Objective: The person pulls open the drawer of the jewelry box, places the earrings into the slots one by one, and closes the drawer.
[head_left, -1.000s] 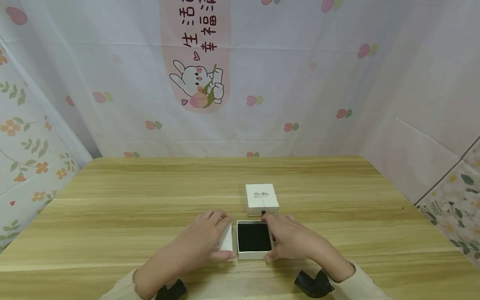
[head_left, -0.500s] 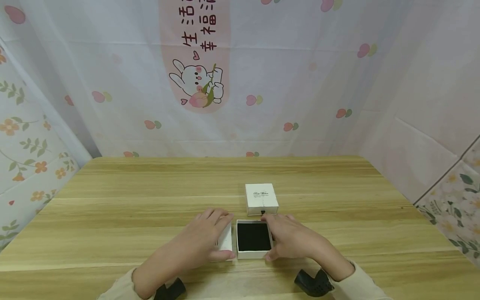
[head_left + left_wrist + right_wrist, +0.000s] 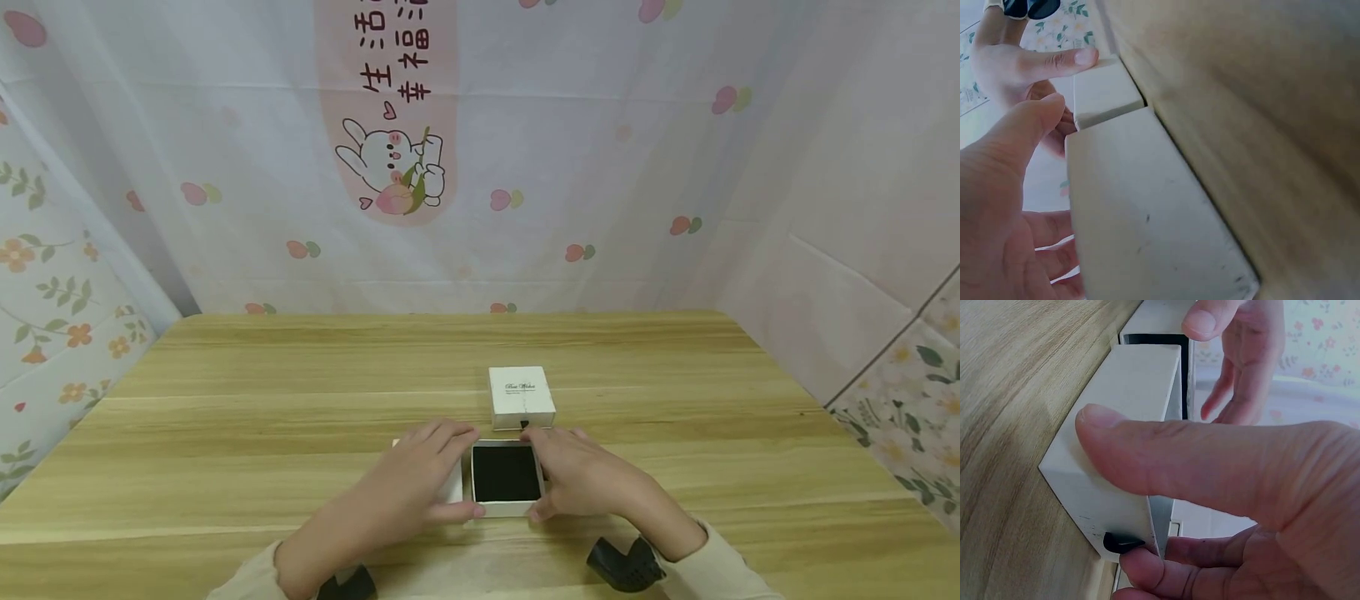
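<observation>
A white drawer tray [image 3: 506,509] with a black lining lies on the table before me. My right hand [image 3: 588,479] grips it at the right end, thumb on the near wall, fingers at the far side. A black ribbon tab [image 3: 1121,542] shows on the tray's end in the right wrist view. To the left lies a white box sleeve [image 3: 1141,200], its dark open end facing the tray. Over the sleeve spreads my left hand [image 3: 420,483], partly hiding it. In the left wrist view its thumb stands clear of the sleeve; whether its fingers touch the far side I cannot tell.
Just behind the tray sits a closed white box [image 3: 520,398] with black print and a black tab. The wooden table [image 3: 300,375] reaches back to a patterned curtain [image 3: 600,167]. Black wrist mounts [image 3: 624,567] hang under the forearms.
My left hand has shifted slightly right, its thumb and fingertips now past the sleeve's edge, at the tray's left end. My right hand and the tray have hardly moved.
</observation>
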{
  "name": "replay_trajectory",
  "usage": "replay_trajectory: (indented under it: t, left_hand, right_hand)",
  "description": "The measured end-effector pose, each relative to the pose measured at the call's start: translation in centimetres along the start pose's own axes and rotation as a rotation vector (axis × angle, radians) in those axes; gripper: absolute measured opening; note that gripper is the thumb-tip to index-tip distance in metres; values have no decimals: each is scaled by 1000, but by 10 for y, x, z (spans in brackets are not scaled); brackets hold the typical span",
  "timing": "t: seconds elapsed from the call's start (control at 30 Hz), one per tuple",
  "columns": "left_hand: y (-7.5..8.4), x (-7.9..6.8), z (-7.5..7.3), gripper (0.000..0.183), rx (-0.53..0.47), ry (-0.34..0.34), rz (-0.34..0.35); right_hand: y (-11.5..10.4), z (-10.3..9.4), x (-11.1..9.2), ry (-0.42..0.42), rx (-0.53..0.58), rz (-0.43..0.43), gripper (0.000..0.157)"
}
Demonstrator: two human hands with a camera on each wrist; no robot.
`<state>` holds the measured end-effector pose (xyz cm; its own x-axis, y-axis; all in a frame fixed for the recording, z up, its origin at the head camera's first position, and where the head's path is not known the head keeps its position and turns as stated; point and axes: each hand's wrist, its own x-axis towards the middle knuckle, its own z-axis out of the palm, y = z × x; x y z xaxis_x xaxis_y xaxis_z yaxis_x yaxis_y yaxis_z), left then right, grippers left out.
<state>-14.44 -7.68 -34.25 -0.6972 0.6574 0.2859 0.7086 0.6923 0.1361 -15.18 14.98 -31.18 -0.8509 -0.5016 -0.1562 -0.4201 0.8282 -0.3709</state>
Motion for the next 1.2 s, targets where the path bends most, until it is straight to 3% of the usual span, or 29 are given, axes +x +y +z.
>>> replay_trajectory:
  t: [0.2, 0.5, 1.2]
  left_hand:
    - [2, 1, 3, 74, 6, -7, -21]
    - [5, 2, 4, 69, -44, -73, -62]
    - [6, 2, 3, 64, -84, -77, -93]
  right_hand:
    - [0, 0, 1, 6, -6, -12, 79]
    - [-1, 0, 1, 16, -19, -17, 78]
    - [-2, 0, 1, 15, -12, -11, 78]
